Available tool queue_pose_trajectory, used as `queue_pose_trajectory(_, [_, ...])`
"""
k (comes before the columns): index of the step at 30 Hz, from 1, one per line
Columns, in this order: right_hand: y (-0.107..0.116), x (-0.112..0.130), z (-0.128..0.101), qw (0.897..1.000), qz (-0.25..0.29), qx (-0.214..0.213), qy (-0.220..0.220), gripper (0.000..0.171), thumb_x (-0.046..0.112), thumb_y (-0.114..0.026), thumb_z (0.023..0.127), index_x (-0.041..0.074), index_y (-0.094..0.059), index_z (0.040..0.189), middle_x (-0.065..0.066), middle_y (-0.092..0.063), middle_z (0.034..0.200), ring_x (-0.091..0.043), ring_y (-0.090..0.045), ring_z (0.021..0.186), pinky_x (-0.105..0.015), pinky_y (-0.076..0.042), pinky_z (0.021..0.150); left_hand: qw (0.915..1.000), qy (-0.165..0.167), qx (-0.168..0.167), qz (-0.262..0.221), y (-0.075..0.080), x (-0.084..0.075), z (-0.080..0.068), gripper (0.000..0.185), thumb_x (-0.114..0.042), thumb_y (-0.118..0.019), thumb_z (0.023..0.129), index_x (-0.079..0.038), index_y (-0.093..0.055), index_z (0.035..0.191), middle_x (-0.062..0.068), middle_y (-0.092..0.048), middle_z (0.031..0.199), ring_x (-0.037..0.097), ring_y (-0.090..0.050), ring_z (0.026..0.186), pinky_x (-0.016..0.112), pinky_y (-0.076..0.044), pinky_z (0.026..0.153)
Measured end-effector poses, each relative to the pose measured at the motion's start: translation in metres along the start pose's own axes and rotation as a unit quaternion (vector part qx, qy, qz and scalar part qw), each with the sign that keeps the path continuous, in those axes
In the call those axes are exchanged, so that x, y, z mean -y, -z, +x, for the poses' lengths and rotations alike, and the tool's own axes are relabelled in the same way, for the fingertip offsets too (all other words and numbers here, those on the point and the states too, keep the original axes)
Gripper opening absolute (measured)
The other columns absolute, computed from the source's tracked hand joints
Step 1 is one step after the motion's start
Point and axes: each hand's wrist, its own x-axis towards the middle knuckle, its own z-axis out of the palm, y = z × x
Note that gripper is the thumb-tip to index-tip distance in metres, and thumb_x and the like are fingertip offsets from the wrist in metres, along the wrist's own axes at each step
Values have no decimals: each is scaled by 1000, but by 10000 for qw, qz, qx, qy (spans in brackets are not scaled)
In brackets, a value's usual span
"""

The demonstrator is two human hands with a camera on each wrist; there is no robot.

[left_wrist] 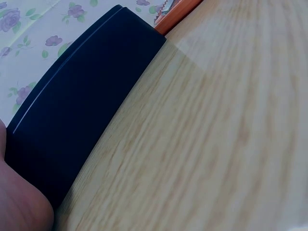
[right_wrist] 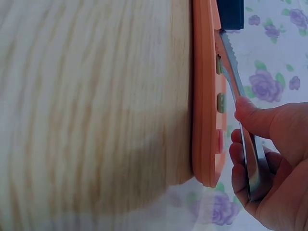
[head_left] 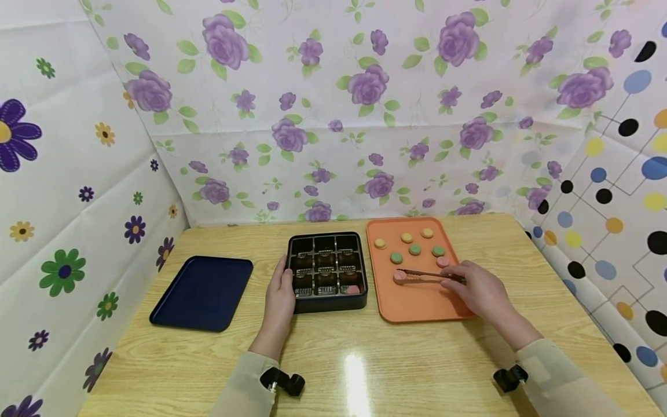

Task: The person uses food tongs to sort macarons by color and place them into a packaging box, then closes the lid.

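Note:
My right hand (head_left: 482,289) grips metal tongs (right_wrist: 250,163) over the orange tray (head_left: 417,304). In the head view, the tongs' tips stand at either side of a pink macaron (head_left: 399,276) near the tray's left middle. Against the left wall of a dark box (head_left: 330,304) rests my left hand (head_left: 280,298), fingers lying along its outside and thumb at the rim. A divided insert fills the box, and one pink macaron (head_left: 352,289) sits in its front right compartment. The left wrist view shows the box's front wall (left_wrist: 86,101) beside part of that hand.
Several yellow macarons (head_left: 406,237) and green macarons (head_left: 414,249) lie on the orange tray's far half, with another pink macaron (head_left: 443,262) close to the right hand. A dark blue lid (head_left: 203,294) lies on the wooden table (head_left: 312,359) to the left. Patterned cloth (head_left: 333,116) hangs behind.

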Motion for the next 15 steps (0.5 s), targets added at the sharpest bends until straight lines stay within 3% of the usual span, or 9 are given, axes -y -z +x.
queue_pose_trajectory(10, [10, 9, 3, 10000, 14, -78, 6, 36, 22, -80, 105, 8, -79, 138, -7, -70, 104, -21, -61, 78, -38, -39, 63, 10000, 6, 19, 21, 1, -1, 0, 59, -37, -33, 123, -20, -22, 179, 6, -19, 183, 33, -15, 168, 59, -19, 134])
queue_pose_trajectory(15, [13, 13, 5, 10000, 18, -73, -13, 36, 22, -80, 105, 7, -79, 138, -8, -70, 106, -20, -62, 79, -38, -41, 64, 10000, 9, 2, 8, 0, -1, 0, 60, -37, -33, 123, -19, -23, 179, 6, -20, 183, 33, -16, 168, 59, -19, 134])
